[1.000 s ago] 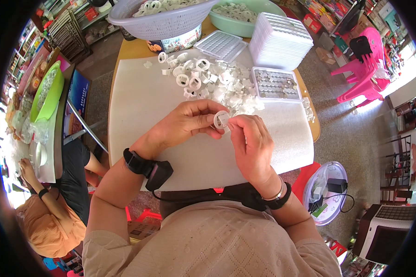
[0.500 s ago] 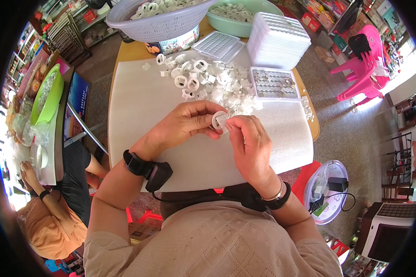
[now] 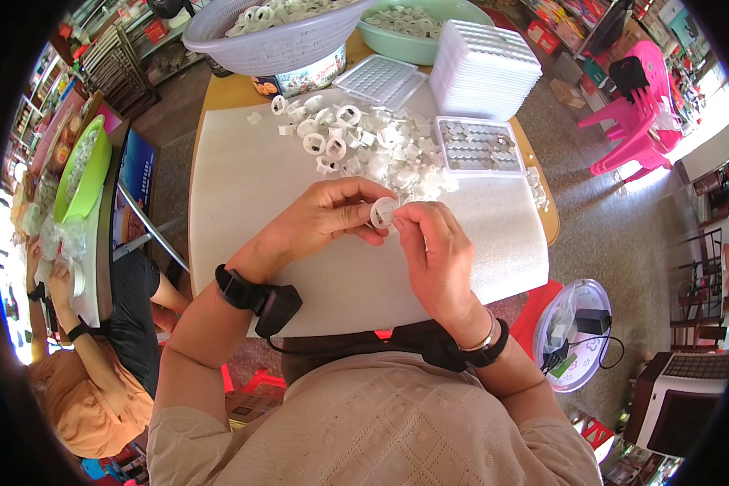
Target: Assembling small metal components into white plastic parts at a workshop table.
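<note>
Over the middle of the table, my left hand (image 3: pixel 336 212) is closed, thumb and fingers gripping a white round plastic ring part (image 3: pixel 383 212) by its left side. A small slotted shape shows inside the ring. My right hand (image 3: pixel 439 251) is closed in a pinch at the ring's right edge. Its fingertips touch or nearly touch the rim, and what they pinch is too small to make out. Just beyond both hands lies a loose pile of white plastic parts (image 3: pixel 389 150), some round, others small and blocky.
Right of the pile sits a white tray (image 3: pixel 479 172) with small pieces in rows, beside a tall stack of white trays (image 3: pixel 486 73). A lavender basket (image 3: pixel 275 49) and a green basin (image 3: pixel 405 49) hold more parts. At left, a co-worker's hand (image 3: pixel 59 283) is over another table.
The ring has turned slightly between my fingers, and its inner piece looks different. My hands stay in almost the same place. At left, the co-worker's hands have moved farther up their table.
</note>
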Demonstrator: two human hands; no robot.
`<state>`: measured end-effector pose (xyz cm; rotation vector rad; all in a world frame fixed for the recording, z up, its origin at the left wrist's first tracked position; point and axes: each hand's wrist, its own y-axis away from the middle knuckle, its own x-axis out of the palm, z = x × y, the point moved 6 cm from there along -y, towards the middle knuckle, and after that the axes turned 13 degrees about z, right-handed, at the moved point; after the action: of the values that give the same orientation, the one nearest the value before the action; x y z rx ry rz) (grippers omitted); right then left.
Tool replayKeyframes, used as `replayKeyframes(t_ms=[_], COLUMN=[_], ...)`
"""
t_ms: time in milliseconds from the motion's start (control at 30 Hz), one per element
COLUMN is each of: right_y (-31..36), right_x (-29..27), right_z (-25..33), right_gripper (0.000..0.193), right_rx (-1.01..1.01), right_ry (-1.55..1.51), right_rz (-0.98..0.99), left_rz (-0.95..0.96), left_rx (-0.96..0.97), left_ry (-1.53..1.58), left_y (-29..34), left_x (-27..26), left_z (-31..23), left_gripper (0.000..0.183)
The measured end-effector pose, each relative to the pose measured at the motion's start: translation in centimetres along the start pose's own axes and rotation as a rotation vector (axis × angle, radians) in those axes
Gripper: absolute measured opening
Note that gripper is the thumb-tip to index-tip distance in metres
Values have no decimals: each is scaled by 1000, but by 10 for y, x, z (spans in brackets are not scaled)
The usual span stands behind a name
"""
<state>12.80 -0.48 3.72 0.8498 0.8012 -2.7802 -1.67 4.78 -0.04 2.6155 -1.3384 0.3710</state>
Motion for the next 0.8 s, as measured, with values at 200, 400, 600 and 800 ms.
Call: replayKeyframes(t_ms=[200,400,600,800], right_y=[1,3,2,4], right_x=[3,12,11,20], right_z=[-4,-26,-21,-22], right_gripper=[18,21,22,27], right_rx=[21,281,247,266], right_ry=[-9,-409,-264,-199], right_rz=[-16,34,15,64], left_rz=[-8,-79,-213,-211], left_rx=[7,11,11,-19], left_ry=[-95,-337,-385,-414], left_y=[-2,-1,2,-1], left_x=[1,-3,5,3], left_z=[-4,-8,-12,-10], left_gripper=[31,29,26,26])
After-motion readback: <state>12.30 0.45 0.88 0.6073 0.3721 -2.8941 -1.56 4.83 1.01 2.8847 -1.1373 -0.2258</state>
